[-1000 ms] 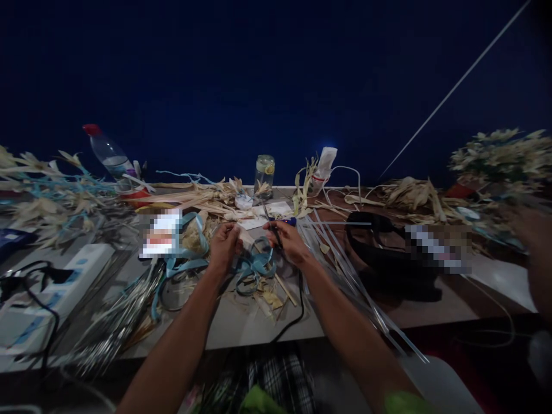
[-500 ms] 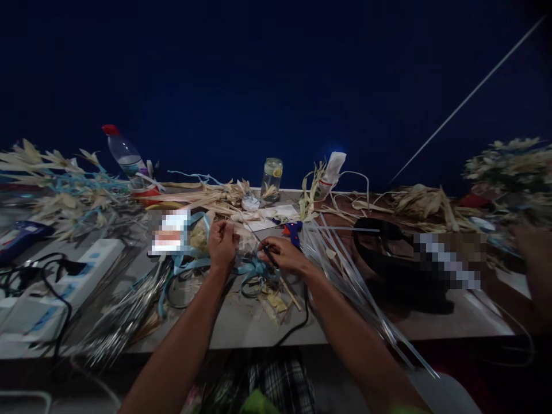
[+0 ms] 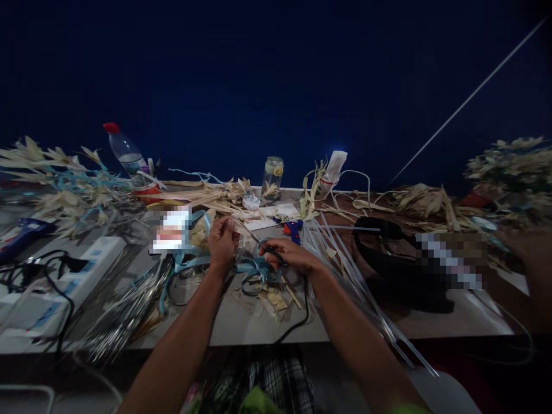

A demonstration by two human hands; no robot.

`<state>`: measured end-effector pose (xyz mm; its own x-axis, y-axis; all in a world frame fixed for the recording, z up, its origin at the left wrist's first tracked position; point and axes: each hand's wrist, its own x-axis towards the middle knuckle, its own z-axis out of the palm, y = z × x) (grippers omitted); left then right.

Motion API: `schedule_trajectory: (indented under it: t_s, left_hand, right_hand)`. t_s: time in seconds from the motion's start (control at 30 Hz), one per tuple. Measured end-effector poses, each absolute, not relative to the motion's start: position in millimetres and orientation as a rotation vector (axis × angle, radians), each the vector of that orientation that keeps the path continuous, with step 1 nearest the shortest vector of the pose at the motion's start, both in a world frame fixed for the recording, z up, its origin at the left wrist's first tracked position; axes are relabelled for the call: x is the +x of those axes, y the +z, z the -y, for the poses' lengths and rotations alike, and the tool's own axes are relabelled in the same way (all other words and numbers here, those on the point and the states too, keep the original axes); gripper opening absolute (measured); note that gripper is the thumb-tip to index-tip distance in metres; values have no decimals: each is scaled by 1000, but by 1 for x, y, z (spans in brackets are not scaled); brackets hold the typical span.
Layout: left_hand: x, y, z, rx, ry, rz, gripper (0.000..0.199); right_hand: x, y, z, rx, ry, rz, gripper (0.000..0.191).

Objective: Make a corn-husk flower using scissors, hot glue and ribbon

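My left hand (image 3: 223, 240) is closed in a pinch near the middle of the table. A thin pale piece seems to stick out by its fingertips, too small to name. My right hand (image 3: 293, 256) grips a slim tool with a black handle (image 3: 272, 253). Its thin metal end points up and left, towards my left fingertips. Below and between the hands lies a tangle of light blue ribbon (image 3: 256, 270). Beside my left hand sits a tan ball-like bundle (image 3: 199, 234), partly covered. A blue glue gun (image 3: 294, 231) lies just beyond my right hand.
Metal wires (image 3: 129, 313) and a white power strip (image 3: 81, 282) lie left. Clear glue sticks (image 3: 362, 293) and a black strap-like object (image 3: 388, 259) lie right. Behind stand a glass jar (image 3: 271, 175), a tilted bottle (image 3: 125, 152) and dried husk flowers (image 3: 64, 167).
My right hand has moved slightly right and turned, so the tool's black handle lies flatter and its metal end shows more. My left hand stays nearly in place.
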<state>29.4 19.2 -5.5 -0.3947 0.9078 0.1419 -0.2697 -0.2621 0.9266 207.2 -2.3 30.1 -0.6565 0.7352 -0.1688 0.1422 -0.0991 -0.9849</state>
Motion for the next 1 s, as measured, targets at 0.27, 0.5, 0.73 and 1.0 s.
schedule_trajectory:
  t_s: [0.27,0.5,0.73,1.0]
  left_hand:
    - [30,-2,-17,880,1740,-1123,25]
    - [31,0,-17,889,1710,-1120,30]
    - [30,-2,-17,887,1703,-1146,28]
    - [29,-5,-19,911,1690,-1199,21]
  right_hand:
    - [210,23,1,-903,1827,1734,37]
    - [210,22,-1,-931,1849,1732,40]
    - [209,22,-1,-952,1879,1711,39]
    - [207,26,1,-983,1891,1675,41]
